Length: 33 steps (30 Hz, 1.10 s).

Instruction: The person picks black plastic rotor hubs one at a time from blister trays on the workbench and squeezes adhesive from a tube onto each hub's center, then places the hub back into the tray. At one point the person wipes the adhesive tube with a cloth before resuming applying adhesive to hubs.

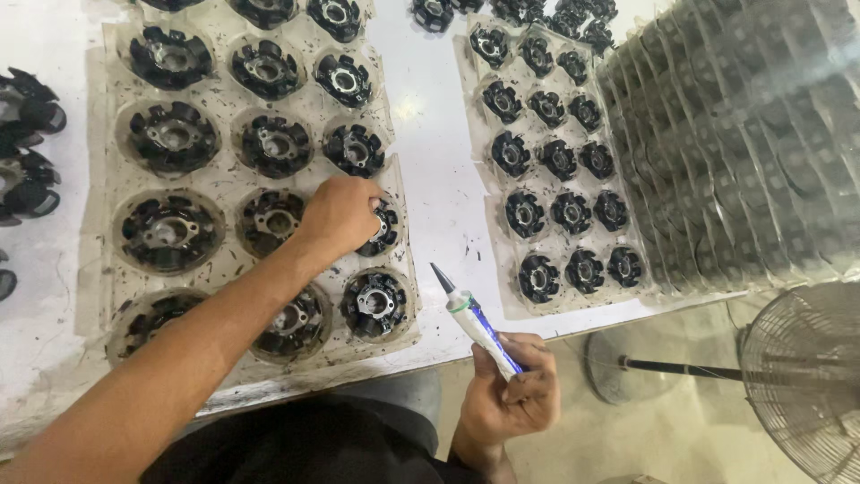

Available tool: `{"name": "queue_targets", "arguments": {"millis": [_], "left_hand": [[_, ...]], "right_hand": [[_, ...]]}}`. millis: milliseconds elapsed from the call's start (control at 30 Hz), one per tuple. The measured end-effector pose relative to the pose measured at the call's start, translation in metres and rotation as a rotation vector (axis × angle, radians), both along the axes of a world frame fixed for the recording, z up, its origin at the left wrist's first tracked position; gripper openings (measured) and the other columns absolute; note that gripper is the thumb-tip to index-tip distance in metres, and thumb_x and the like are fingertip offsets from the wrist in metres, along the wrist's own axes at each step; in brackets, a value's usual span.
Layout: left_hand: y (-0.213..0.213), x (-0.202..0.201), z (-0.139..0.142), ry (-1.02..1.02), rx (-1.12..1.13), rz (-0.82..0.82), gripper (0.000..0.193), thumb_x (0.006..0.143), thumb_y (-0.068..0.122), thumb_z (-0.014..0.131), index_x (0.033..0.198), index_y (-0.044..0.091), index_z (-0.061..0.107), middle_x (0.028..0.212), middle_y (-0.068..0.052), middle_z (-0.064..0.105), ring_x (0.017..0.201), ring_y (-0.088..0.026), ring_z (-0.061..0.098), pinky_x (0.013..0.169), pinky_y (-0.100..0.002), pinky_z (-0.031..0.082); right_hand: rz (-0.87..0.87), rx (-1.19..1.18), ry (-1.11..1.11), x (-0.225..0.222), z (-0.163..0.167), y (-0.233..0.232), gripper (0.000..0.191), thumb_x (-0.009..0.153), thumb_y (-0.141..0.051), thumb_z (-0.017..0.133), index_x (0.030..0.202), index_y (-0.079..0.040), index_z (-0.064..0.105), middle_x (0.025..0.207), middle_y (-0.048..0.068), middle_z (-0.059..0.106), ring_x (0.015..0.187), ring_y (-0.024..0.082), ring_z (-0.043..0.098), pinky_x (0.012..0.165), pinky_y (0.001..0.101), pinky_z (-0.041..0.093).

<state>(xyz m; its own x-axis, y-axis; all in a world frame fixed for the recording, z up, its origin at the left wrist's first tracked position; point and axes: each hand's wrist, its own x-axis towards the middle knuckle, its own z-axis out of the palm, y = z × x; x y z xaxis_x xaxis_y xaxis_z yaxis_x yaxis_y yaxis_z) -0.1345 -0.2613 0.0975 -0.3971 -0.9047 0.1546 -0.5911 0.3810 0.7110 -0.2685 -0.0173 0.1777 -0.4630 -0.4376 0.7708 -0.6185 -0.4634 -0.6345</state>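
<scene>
Hands work at the front edge of a white tabletop [430, 179]; the left hand [339, 213] rests on a black ring-shaped part [383, 228] in the near tray [401, 224], fingers curled over its rim, grasping it; that part sits in the tray's right column, second pocket from the front edge; the right hand [511, 394] hangs just off the front edge, fingers clenched around a white tube [477, 324] with a dark pointed nozzle aimed up toward the table; a second tray [494, 242] of smaller black parts lies toward the right edge, beside stacked clear trays [743, 143]; a wire fan [806, 376] stands on the floor.
</scene>
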Motion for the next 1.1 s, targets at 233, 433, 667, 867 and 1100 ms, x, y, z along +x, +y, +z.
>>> {"name": "queue_targets", "arguments": {"millis": [233,433,667,867,1100], "left_hand": [[-0.035,0.107,0.033,-0.409,-0.355,0.318,0.052,0.109,0.052,0.058,0.082,0.009,0.069,0.075,-0.009,0.058,0.072,-0.024,0.057,0.063,-0.046,0.047],[-0.05,0.189,-0.005,-0.866,-0.277,0.446,0.072,0.1,0.076,0.041,0.101,0.017,0.082,0.139,-0.032,0.053,0.137,-0.05,0.037,0.109,-0.071,0.025],[-0.01,0.192,0.04,-0.204,0.192,0.37,0.061,0.1,0.061,0.056,0.122,0.005,0.068,0.13,-0.03,0.058,0.127,-0.046,0.052,0.11,-0.06,0.043],[0.078,0.189,0.077,1.032,0.391,0.184,0.048,0.084,0.03,0.081,0.12,0.003,0.067,0.121,-0.025,0.068,0.11,-0.047,0.062,0.091,-0.064,0.052],[0.092,0.154,0.103,2.048,0.356,-0.095,0.061,0.074,0.023,0.067,0.131,0.001,0.059,0.132,-0.014,0.064,0.13,-0.034,0.058,0.115,-0.049,0.05]], "right_hand": [[0.241,-0.096,-0.372,-0.01,-0.013,-0.014,0.046,0.09,0.006,0.078,0.089,-0.012,0.035,0.105,0.016,0.065,0.106,0.025,0.066,0.096,0.0379,0.056],[0.609,0.069,-0.803,0.0,-0.018,-0.056,0.039,0.094,0.007,0.071,0.09,-0.011,0.037,0.096,0.008,0.058,0.092,0.022,0.066,0.084,0.042,0.059],[0.835,0.248,-0.915,0.032,-0.023,-0.088,0.04,0.092,0.0,0.076,0.09,-0.012,0.038,0.098,0.013,0.064,0.086,0.027,0.068,0.08,0.0401,0.057],[0.858,0.164,-0.714,0.041,-0.025,-0.083,0.047,0.088,0.007,0.081,0.089,-0.012,0.037,0.097,0.016,0.066,0.089,0.03,0.07,0.082,0.04,0.058],[0.946,0.292,-0.752,0.051,-0.014,-0.064,0.047,0.088,0.006,0.082,0.09,-0.012,0.038,0.104,0.015,0.066,0.092,0.025,0.067,0.081,0.0359,0.057]]}}
